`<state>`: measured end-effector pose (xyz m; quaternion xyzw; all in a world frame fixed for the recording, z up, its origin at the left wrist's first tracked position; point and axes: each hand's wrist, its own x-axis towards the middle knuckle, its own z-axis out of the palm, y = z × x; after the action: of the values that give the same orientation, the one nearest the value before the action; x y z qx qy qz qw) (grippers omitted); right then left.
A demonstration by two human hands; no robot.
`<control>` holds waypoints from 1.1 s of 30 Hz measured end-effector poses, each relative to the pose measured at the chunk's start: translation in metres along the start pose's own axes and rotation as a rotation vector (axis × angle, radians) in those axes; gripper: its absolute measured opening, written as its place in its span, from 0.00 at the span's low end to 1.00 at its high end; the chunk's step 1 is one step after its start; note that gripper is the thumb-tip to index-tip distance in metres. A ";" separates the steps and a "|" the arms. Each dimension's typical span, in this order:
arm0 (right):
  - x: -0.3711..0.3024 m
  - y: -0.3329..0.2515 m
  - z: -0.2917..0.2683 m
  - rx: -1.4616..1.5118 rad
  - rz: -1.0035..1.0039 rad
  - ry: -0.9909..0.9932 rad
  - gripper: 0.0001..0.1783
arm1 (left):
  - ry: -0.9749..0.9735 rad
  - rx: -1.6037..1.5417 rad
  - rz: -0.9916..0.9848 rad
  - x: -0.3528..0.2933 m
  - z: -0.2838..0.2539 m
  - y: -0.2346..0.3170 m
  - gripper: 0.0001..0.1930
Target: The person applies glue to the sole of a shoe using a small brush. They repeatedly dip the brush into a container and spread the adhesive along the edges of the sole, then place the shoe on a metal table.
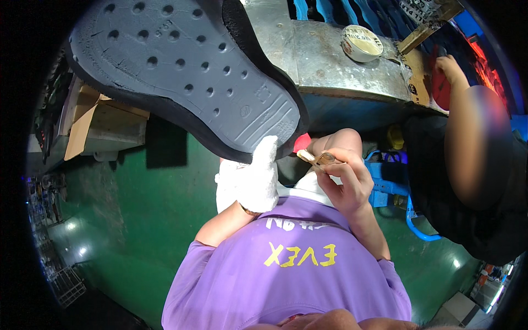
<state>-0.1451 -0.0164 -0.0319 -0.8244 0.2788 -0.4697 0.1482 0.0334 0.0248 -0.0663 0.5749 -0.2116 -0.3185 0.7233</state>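
Green floor (pixel 137 220) fills left and bottom of frame; metal workbench (pixel 341 66) upper centre, with a round tin (pixel 361 43) on it. A co-worker in dark clothing (pixel 467 187) occupies the right edge, face blurred. Grey perforated shoe sole (pixel 181 60), black-edged, spans upper left; its lower end rests on the white-gloved left hand (pixel 250 179), fingers closed under it. Right hand (pixel 344 184), centre frame, pinches a small brush (pixel 314 158), tip just beside the sole's edge. Bristles hard to make out.
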 end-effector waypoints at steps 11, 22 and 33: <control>0.000 0.016 0.008 -0.152 0.017 0.136 0.19 | 0.034 -0.085 0.046 -0.004 0.007 0.000 0.20; 0.000 0.016 0.007 -0.131 -0.002 0.116 0.18 | -0.050 -0.156 0.003 -0.003 0.008 0.004 0.23; -0.007 -0.007 0.002 -0.026 -0.101 -0.119 0.15 | -0.076 -0.170 -0.094 -0.002 0.008 0.016 0.25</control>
<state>-0.1437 -0.0070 -0.0342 -0.8658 0.2338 -0.4229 0.1300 0.0302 0.0223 -0.0488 0.5083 -0.1840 -0.3904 0.7452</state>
